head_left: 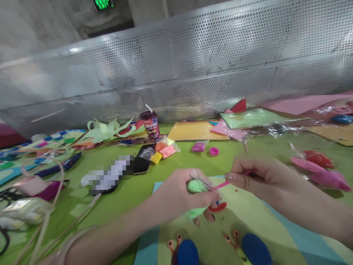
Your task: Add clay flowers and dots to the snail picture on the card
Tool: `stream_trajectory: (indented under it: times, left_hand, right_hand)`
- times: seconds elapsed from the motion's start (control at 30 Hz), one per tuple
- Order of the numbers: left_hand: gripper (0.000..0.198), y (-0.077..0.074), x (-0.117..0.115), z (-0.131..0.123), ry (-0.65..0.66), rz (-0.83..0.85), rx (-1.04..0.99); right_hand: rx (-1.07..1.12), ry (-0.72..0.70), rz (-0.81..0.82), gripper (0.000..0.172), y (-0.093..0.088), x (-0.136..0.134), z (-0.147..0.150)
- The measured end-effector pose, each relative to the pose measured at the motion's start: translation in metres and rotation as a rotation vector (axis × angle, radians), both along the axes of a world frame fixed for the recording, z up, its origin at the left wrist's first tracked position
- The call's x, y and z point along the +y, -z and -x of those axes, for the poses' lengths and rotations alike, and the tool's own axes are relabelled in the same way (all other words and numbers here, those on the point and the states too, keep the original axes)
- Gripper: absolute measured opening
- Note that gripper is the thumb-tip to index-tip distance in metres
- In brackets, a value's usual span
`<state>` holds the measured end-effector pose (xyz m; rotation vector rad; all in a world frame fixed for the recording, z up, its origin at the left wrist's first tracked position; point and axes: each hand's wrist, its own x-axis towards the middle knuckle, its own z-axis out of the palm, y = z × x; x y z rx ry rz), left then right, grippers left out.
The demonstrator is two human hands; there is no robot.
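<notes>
My left hand (179, 197) is closed round a small clear bag of light green clay (194, 186), held just above the pale green sheet (248, 217). My right hand (256, 176) pinches a thin pink stick tool (223, 184) whose tip points into the bag's opening. A small red clay piece (218, 207) lies on the sheet just under my left fingers. Two clay snails with blue shells (187, 252) (256, 248) sit on the sheet near the bottom edge.
A green table (132, 191) carries several small clay bags (165, 151), a purple drink cup (151, 126), a black phone (142, 162), coloured paper sheets (195, 130), pink and red clay bags (320, 169) at right, and paper scraps at left. A perforated metal screen (193, 62) stands behind.
</notes>
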<state>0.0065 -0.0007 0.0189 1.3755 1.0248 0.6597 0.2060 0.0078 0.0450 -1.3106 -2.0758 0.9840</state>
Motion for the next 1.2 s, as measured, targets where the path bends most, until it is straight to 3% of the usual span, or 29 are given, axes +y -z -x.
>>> stream_trajectory:
  times: [0.37, 0.5, 0.87, 1.2]
  left_hand:
    - [0.017, -0.001, 0.000, 0.002, -0.029, -0.062, 0.130]
    - [0.018, 0.002, 0.000, 0.002, 0.000, -0.055, 0.127]
    - [0.021, 0.004, -0.004, 0.003, 0.064, -0.245, 0.308]
    - [0.022, 0.006, -0.005, 0.000, 0.056, -0.342, 0.355]
  right_hand:
    - [0.060, 0.063, -0.129, 0.037, -0.003, 0.002, -0.004]
    - [0.029, 0.010, -0.081, 0.035, 0.002, 0.000, -0.005]
    - [-0.054, -0.175, 0.076, 0.034, 0.001, -0.006, 0.002]
    - [0.002, -0.176, 0.111, 0.029, 0.020, -0.014, 0.021]
